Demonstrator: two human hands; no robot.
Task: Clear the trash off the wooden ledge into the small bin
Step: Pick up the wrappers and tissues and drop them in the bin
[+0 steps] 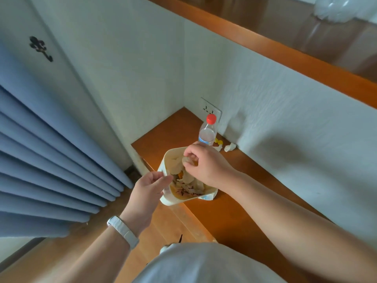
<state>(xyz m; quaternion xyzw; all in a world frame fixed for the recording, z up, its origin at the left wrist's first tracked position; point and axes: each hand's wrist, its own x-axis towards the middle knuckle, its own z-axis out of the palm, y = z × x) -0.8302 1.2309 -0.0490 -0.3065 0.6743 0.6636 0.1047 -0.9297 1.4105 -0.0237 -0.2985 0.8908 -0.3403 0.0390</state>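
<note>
A small cream bin sits at the front edge of the wooden ledge, holding tissues and orange scraps. My left hand grips the bin's near left rim. My right hand hovers over the bin's opening, fingers pinched on a crumpled white tissue. Behind the bin stands a clear plastic bottle with a red cap. A crumpled tissue, a smaller white scrap and a yellow cap lie on the ledge by the wall.
White walls close the ledge at the back and right, with a wall socket behind the bottle. A blue pleated curtain hangs at the left. A higher wooden shelf runs above, with a clear plastic bag on it.
</note>
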